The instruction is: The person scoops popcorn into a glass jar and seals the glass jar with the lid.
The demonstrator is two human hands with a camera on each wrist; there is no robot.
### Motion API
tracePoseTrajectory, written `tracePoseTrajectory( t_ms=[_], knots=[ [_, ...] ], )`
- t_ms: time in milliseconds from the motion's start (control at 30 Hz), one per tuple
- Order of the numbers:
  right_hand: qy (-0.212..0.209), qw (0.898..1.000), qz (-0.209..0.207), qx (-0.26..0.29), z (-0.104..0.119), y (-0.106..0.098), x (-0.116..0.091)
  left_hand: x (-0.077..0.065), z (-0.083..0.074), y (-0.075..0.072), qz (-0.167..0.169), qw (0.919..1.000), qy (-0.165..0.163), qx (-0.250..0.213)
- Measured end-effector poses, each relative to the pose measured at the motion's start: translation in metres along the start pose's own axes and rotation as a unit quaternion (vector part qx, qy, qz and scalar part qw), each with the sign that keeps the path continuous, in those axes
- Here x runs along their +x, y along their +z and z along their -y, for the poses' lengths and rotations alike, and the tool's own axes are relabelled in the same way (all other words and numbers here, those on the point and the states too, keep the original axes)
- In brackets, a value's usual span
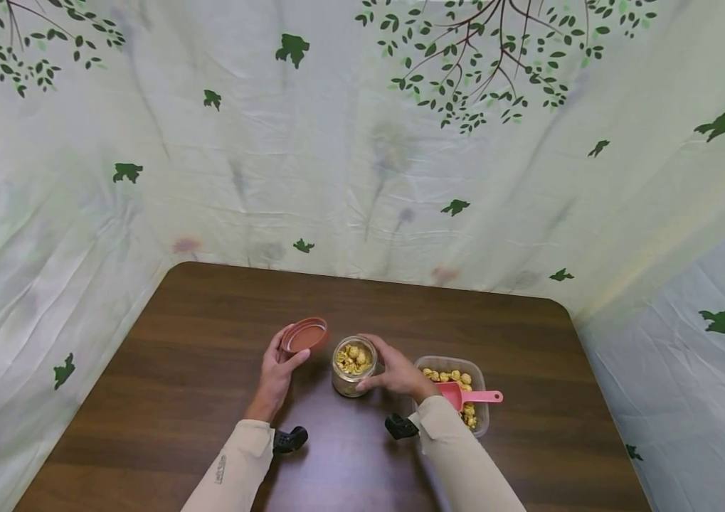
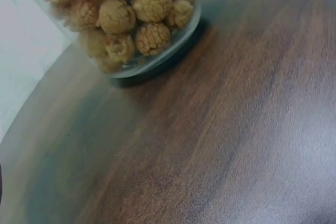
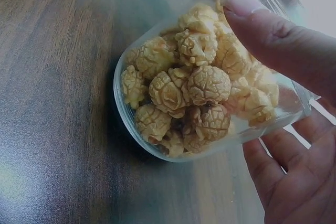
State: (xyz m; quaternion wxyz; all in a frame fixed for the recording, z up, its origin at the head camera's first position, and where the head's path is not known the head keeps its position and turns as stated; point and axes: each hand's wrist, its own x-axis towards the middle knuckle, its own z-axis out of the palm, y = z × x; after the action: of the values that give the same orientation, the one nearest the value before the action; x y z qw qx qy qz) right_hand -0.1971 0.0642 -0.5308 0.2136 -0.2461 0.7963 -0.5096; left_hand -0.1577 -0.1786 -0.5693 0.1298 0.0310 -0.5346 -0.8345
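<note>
A clear jar [image 1: 353, 384] of caramel popcorn [image 1: 353, 358] stands uncovered on the table. My right hand [image 1: 397, 370] grips it from the right; in the right wrist view the thumb [image 3: 278, 38] lies across one side and the fingers [image 3: 262, 166] are around the other. To the left of the jar, my left hand [image 1: 275, 373] holds a round reddish-brown lid [image 1: 306, 336] between thumb and fingers, above the tabletop and apart from the jar. The left wrist view shows the jar's lower part [image 2: 142, 69] but not my left hand.
Behind my right wrist sits a clear plastic tub [image 1: 480, 380] of popcorn, with a pink scoop [image 1: 480, 396] resting in it, its handle over the right rim. The brown wooden table [image 1: 208, 320] has rounded far corners. Pale leaf-printed curtains [image 1: 240, 178] hang around it.
</note>
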Motion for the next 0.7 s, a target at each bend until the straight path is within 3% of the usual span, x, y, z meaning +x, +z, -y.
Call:
tracePoseTrajectory(
  t_ms=[300,700],
  knots=[
    [0.004,1.0,-0.001,-0.004,0.0,0.0,-0.001,-0.005,-0.005,0.001,0.059,0.9944,0.043,-0.077],
    [-0.023,1.0,0.003,0.006,-0.001,0.0,0.0,-0.011,-0.015,0.012,0.104,0.9832,0.048,-0.142]
  ],
)
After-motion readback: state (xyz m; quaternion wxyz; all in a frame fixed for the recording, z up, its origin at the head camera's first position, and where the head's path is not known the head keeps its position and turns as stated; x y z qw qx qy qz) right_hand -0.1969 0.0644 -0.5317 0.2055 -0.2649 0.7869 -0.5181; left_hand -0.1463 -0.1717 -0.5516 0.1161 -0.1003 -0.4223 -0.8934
